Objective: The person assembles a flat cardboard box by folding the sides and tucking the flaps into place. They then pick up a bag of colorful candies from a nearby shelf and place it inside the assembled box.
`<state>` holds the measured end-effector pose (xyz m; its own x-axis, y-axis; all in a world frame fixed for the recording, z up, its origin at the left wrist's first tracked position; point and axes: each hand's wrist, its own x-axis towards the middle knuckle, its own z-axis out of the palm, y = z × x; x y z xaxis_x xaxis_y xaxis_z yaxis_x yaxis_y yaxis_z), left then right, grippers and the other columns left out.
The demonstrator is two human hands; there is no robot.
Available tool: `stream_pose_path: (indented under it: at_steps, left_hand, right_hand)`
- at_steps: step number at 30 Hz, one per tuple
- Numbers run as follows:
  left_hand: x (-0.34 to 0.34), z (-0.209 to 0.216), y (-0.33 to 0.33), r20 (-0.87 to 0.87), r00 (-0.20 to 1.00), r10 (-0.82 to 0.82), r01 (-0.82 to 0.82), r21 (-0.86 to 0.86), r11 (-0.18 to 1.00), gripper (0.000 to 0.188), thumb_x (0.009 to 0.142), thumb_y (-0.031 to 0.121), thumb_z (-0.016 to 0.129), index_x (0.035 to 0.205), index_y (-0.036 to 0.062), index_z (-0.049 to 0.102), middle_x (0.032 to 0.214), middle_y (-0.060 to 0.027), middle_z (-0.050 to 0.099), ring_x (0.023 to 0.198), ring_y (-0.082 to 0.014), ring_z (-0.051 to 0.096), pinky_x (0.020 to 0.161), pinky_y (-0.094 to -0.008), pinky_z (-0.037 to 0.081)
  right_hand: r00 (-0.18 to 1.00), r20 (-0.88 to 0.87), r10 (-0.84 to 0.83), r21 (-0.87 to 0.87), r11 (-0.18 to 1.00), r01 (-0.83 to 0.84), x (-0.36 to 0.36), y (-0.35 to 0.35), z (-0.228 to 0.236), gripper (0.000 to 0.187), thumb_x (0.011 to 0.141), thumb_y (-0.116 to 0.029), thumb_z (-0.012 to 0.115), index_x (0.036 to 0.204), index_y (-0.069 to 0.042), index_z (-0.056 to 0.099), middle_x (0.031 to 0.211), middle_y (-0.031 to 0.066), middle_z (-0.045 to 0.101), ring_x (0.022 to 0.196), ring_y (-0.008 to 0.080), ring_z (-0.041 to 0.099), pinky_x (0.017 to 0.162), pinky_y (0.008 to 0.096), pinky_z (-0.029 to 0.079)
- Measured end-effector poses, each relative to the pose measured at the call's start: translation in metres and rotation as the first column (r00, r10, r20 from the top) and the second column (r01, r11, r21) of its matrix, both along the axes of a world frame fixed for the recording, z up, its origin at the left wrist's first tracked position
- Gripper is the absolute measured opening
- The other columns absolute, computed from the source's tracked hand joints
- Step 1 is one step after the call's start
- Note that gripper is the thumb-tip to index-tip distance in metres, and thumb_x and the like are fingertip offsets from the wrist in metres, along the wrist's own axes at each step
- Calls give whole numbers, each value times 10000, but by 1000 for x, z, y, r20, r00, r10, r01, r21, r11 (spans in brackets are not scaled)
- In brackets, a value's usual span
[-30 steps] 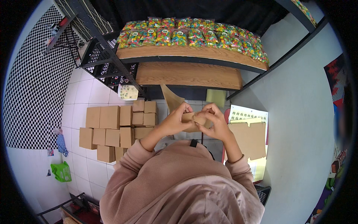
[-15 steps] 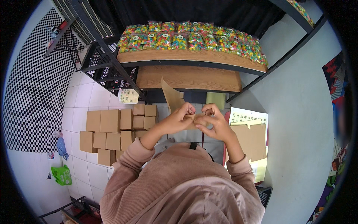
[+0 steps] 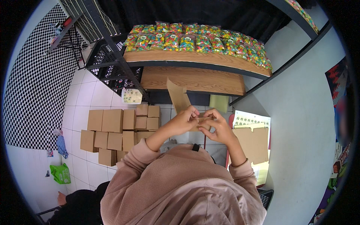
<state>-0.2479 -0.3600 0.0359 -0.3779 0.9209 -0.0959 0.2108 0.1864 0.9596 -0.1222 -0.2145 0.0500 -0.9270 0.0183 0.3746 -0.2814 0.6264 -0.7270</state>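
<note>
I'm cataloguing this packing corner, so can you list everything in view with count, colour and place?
cardboard piece: one, brown, partly folded, held in both hands at centre
small boxes: over a dozen, brown, stacked on the white tiled floor at left
sweet bags: many, multicoloured, in rows on the upper wooden shelf
flat cardboard blanks: a few, brown, at right beside the wall
green bag: one, floor, lower left
black wire rack: one, upper left
left hand: on the cardboard piece
right hand: on the cardboard piece

boxes (image 3: 120,133) left on floor | bags (image 3: 195,39) on shelf (image 3: 195,60) ahead
</note>
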Motion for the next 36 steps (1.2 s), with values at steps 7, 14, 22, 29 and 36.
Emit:
stream_pose_path:
  at_steps: [7, 14, 22, 29, 36]
  left_hand:
    - [1, -6, -10, 23, 999, 22, -24, 44, 999, 235, 812, 93, 575, 978, 22, 424, 876, -66, 530, 809, -131, 527, 666, -270, 423]
    - [1, -17, -17, 15, 1000, -9, 8, 63, 998, 223, 807, 73, 572, 973, 29, 430, 821, -61, 521, 769, -126, 511, 679, -269, 424]
    - [-3, -15, -27, 32, 993, -110, 107, 69, 992, 209, 805, 54, 548, 980, 18, 440, 813, -67, 514, 767, -135, 515, 686, -273, 430]
    - [-2, -14, -33, -22, 991, -130, 131, 40, 991, 242, 793, 56, 547, 1005, 12, 441, 899, -119, 544, 846, -194, 548, 715, -299, 440]
    - [-3, -7, -47, -414, 895, -164, 201, 48, 978, 495, 691, 274, 683, 1045, 41, 427, 1064, -177, 497, 1019, -315, 475, 875, -395, 325]
  right_hand:
    - [991, 70, -114, -100, 988, 121, -7, -9, -4, 434, 658, -139, 733, 1044, -72, 544, 819, 134, 556, 718, 256, 567, 663, 315, 454]
    - [961, 261, -88, -122, 985, 123, -7, -18, -8, 481, 679, -163, 727, 1095, -62, 508, 683, 106, 569, 585, 199, 540, 627, 280, 430]
    - [886, 454, 91, -366, 926, 93, -2, -14, -18, 486, 731, -167, 705, 1154, -73, 485, 645, 33, 569, 570, 81, 463, 598, 245, 406]
    - [908, 419, -16, -400, 894, 200, -1, -33, -20, 471, 717, -113, 711, 1134, -59, 498, 686, 31, 584, 576, 62, 444, 526, 217, 360]
    - [924, 325, -200, -409, 852, 328, -7, -55, -36, 424, 730, -84, 690, 1114, -51, 512, 624, 15, 580, 525, 26, 417, 459, 191, 322]
